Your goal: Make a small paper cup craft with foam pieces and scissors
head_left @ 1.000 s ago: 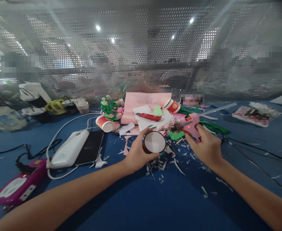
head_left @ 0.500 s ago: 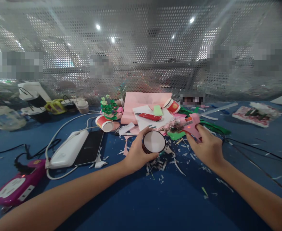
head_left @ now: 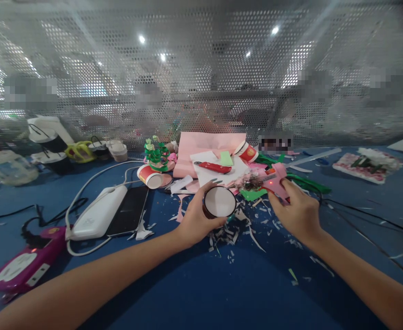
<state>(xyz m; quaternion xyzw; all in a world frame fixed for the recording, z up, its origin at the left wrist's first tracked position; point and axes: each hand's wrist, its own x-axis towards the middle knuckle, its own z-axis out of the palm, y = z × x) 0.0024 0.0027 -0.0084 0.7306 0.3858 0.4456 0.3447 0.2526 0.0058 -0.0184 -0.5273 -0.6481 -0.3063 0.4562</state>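
Observation:
My left hand is wrapped round a paper cup held on its side, its white round bottom facing me. My right hand grips a pink glue gun whose nozzle points left toward the cup's far end, where a small decorated bundle sits. A red light glows on the gun. Paper scraps lie on the blue table just under the cup.
A white power bank and black phone lie left, a purple power strip at far left. Behind are two red cups, a green paper tree, pink paper, a red utility knife. Black cables run right. A perforated screen stands behind.
Hardly anything has moved: both hands hold their places, and the glue gun and my right hand have shifted very slightly.

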